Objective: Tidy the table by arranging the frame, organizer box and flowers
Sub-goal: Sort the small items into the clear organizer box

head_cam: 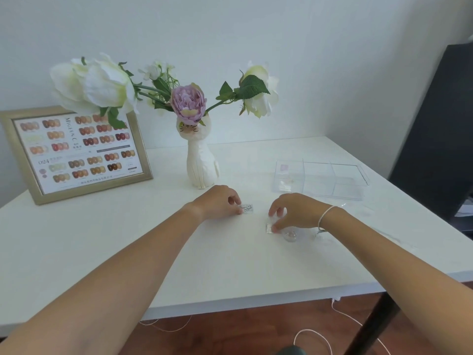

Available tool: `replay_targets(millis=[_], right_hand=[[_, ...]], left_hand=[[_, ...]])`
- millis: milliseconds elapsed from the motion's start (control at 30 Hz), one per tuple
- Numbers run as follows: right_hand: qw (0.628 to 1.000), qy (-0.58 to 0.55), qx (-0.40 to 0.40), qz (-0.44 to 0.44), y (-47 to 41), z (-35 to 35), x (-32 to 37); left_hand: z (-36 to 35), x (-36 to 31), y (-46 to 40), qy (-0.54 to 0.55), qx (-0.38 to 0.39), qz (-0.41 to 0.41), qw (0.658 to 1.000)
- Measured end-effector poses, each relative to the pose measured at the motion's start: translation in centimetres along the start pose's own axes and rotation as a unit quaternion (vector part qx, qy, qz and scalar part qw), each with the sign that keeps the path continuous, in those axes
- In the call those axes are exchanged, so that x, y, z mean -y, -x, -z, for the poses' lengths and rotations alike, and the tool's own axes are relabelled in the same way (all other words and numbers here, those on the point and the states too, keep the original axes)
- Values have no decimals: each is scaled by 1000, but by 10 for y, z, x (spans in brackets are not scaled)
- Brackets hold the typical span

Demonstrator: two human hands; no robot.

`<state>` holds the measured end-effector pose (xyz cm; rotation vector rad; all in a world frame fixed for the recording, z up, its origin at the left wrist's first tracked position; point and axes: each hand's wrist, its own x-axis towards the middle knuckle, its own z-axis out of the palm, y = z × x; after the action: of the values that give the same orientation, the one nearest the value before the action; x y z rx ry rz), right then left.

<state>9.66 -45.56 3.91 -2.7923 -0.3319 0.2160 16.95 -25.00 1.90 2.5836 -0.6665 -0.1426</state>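
Your gold-rimmed picture frame (76, 152) stands tilted back at the far left of the white tabletop (107, 239), showing a chart of nail-colour swatches in browns, reds and pale greens; "MIGEEN C" runs down it and "024" sits lower left, the finer print too small to read. Just right of it stands a white cat-shaped vase (202, 162) with a drawn whiskered face, holding artificial flowers (188, 101): one lilac peony in the middle and large cream-white blooms leaning out to both sides, the left ones overlapping the frame's top. At the far right lies the clear plastic organizer box (321, 179), divided into compartments; a small pale pink item sits in its far-left compartment and something clear in the near-left one. Your left hand (217, 201) pinches a small silvery patterned packet (247, 208) in a narrow grip. Your right hand (294, 211), a white cord at the wrist, presses fingertips in a narrow grip on a second small shiny packet (270, 228), just beside a small clear round jar (290, 235).
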Motion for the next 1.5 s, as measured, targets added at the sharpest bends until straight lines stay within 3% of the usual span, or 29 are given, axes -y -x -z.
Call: replay_targets(millis=[433,833,1200,1500], right_hand=[[999,-33,-23,21,-5,-2,-1],[972,-200,-125,9,-3,37,-24],[920,-296,-256,-20,-6,75,-65],[902,-336,-270,-33,-19,82,-85]], left_hand=[[1,3,9,123,-10,2,992],[20,-22,-11,263,-39,-11,964],[25,-71,-55,253,-109,-63,959],[14,-88,-91,228,-133,-60,963]])
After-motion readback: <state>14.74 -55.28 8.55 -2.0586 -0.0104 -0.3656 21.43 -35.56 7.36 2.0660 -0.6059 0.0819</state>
